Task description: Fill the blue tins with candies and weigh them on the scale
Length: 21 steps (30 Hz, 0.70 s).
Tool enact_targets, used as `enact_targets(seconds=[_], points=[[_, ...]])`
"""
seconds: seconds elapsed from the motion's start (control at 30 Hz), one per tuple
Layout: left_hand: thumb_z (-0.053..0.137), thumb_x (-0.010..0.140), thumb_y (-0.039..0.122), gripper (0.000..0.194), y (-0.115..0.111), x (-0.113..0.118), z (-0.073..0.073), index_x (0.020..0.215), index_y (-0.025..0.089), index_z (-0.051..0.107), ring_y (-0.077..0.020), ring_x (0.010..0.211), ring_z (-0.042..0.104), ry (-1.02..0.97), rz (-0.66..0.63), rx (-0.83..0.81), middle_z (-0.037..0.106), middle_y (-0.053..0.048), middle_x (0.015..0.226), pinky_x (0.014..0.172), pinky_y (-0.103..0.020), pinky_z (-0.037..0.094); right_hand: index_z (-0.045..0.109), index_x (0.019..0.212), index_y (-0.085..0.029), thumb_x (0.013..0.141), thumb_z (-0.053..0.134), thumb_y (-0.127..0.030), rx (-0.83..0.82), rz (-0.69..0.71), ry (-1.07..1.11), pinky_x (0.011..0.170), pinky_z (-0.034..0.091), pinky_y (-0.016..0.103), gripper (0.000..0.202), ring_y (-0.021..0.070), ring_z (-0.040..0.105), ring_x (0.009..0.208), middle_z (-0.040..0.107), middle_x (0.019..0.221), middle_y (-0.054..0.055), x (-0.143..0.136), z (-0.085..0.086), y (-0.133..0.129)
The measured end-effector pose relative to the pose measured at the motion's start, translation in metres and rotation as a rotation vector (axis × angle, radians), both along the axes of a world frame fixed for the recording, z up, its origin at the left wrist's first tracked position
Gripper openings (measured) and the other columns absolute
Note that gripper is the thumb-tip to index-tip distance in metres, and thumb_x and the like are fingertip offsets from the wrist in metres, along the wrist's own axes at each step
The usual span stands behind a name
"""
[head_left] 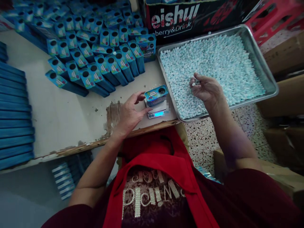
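Observation:
A small blue candy tin with a dark round opening in its top stands on a small white digital scale, whose display glows blue. My left hand is beside them, fingers and thumb apart. Its fingertips are at the tin's left side and the thumb is at the scale; whether they press on either I cannot tell. Over a metal tray of pale blue and white candies, my right hand is turned partly upward with curled fingers. A white candy shows at its fingers; any others inside are hidden.
Many blue tins stand close together at the back left, some with dark openings. Another stack of blue tins lines the left edge. Behind the tray are a black printed box and a red plastic stool. Cardboard boxes stand right.

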State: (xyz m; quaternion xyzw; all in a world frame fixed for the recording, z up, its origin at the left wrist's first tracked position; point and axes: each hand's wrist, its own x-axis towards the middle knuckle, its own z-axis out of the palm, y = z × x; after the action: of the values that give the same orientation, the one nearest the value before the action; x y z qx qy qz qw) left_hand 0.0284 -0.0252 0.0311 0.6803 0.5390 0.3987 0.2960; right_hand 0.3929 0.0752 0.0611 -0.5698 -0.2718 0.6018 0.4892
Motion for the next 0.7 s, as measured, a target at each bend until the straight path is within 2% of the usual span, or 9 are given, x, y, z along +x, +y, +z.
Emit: enact_targets(seconds=[0.07,0.17,0.23,0.3,0.37,0.43,0.5,0.6,0.7], points=[[0.107,0.094,0.052,0.073,0.004,0.007,-0.006,0.155,0.028,0.076,-0.0260,0.120,0.085,-0.026,0.011,0.026,0.088,-0.008,0.133,0.111,-0.041,0.071,0.077,0.101,-0.024,0.095,0.086,-0.026,0.102,0.034,-0.151,0.059,0.054,0.023,0.011,0.0177,0.075,0.088,0.076,0.101,0.005,-0.004,0.005,-0.007],[0.109,0.091,0.041,0.068,0.011,0.023,-0.019,0.149,0.028,0.078,-0.0256,0.115,0.085,-0.088,0.011,0.052,0.087,-0.007,0.130,0.108,-0.039,0.070,0.085,0.102,-0.024,0.094,0.092,-0.033,0.280,0.250,-0.419,0.087,0.067,0.038,0.014,0.0265,0.081,0.112,0.084,0.116,0.009,-0.009,0.022,-0.020],[0.105,0.095,0.035,0.057,0.019,0.033,-0.025,0.144,0.026,0.079,-0.0255,0.111,0.084,-0.129,-0.009,0.076,0.087,-0.007,0.127,0.106,-0.039,0.069,0.089,0.098,-0.025,0.091,0.097,-0.034,0.374,0.390,-0.573,0.109,0.065,0.050,0.015,0.0333,0.079,0.129,0.086,0.121,0.011,-0.013,0.034,-0.026],[0.098,0.100,0.032,0.046,0.031,0.041,-0.024,0.141,0.025,0.079,-0.0274,0.113,0.083,-0.102,-0.045,0.160,0.085,-0.007,0.126,0.108,-0.042,0.068,0.090,0.098,-0.025,0.092,0.098,-0.038,0.421,0.388,-0.632,0.118,0.061,0.054,0.017,0.0351,0.076,0.134,0.086,0.119,0.011,-0.021,0.040,-0.030],[0.087,0.106,0.028,0.034,0.047,0.048,-0.011,0.140,0.028,0.080,-0.0305,0.121,0.079,0.020,-0.087,0.305,0.083,-0.008,0.129,0.120,-0.051,0.064,0.088,0.104,-0.026,0.099,0.094,-0.049,0.377,0.267,-0.496,0.111,0.064,0.050,0.024,0.0319,0.078,0.125,0.084,0.114,0.009,-0.033,0.039,-0.032],[0.075,0.112,0.024,0.028,0.065,0.054,0.010,0.138,0.032,0.082,-0.0329,0.132,0.074,0.176,-0.134,0.449,0.081,-0.008,0.134,0.136,-0.062,0.052,0.082,0.109,-0.027,0.105,0.089,-0.060,0.248,0.150,-0.198,0.100,0.068,0.045,0.034,0.0277,0.079,0.112,0.082,0.109,0.008,-0.050,0.032,-0.034],[0.067,0.116,0.023,0.026,0.082,0.062,0.035,0.135,0.034,0.081,-0.0343,0.144,0.069,0.280,-0.216,0.554,0.078,-0.007,0.138,0.144,-0.070,0.040,0.075,0.109,-0.027,0.108,0.086,-0.065,0.088,0.084,0.131,0.093,0.071,0.042,0.039,0.0254,0.079,0.101,0.079,0.103,0.006,-0.067,0.024,-0.034],[0.063,0.121,0.029,0.021,0.106,0.077,0.066,0.136,0.031,0.078,-0.0349,0.154,0.063,0.361,-0.417,0.618,0.074,-0.007,0.143,0.146,-0.076,0.032,0.066,0.109,-0.027,0.118,0.072,-0.059,-0.084,0.014,0.507,0.084,0.072,0.040,0.035,0.0237,0.077,0.089,0.076,0.094,0.003,-0.084,0.020,-0.032],[0.057,0.124,0.032,0.023,0.127,0.091,0.079,0.135,0.029,0.076,-0.0335,0.154,0.062,0.430,-0.570,0.603,0.074,-0.008,0.144,0.147,-0.076,0.030,0.059,0.107,-0.027,0.129,0.048,-0.048,-0.150,-0.107,0.696,0.074,0.070,0.035,0.032,0.0216,0.074,0.077,0.073,0.086,0.002,-0.086,0.020,-0.023]])
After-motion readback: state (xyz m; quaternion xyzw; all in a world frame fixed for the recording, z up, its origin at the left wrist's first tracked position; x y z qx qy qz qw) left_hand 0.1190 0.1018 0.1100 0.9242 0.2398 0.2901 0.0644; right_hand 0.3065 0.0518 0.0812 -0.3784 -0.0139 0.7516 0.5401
